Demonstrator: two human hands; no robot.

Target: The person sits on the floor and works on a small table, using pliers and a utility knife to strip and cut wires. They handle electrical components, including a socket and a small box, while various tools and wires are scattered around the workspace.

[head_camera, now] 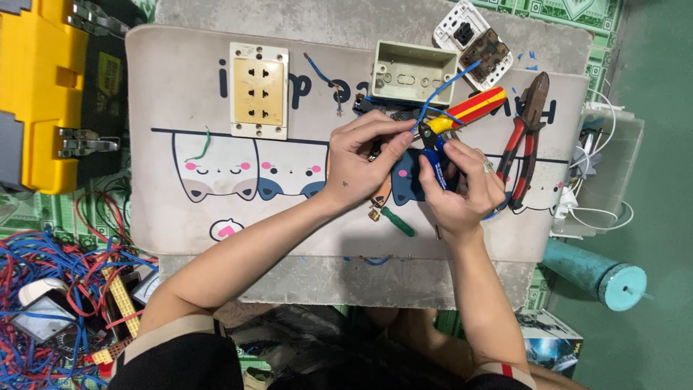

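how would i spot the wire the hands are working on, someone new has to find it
Start at the pale mat with cartoon cats, then the beige junction box at its top edge. A blue wire curves from the box down to the left hand, unlike the short loose blue wire piece lying beside the box.

An evenly lit, bright overhead view under soft, diffuse light with no clear single source. Shadows are faint and short: a thin soft one sits under the left hand (359, 162) and right hand (462, 189) on the pale mat (180, 108). No harsh glare shows; the yellow toolbox (40, 94) has only a mild sheen. The centre is sharp. Fine detail softens slightly toward the corners, where the tangle of wires (50, 289) looks a little smeared, and straight edges bow slightly.
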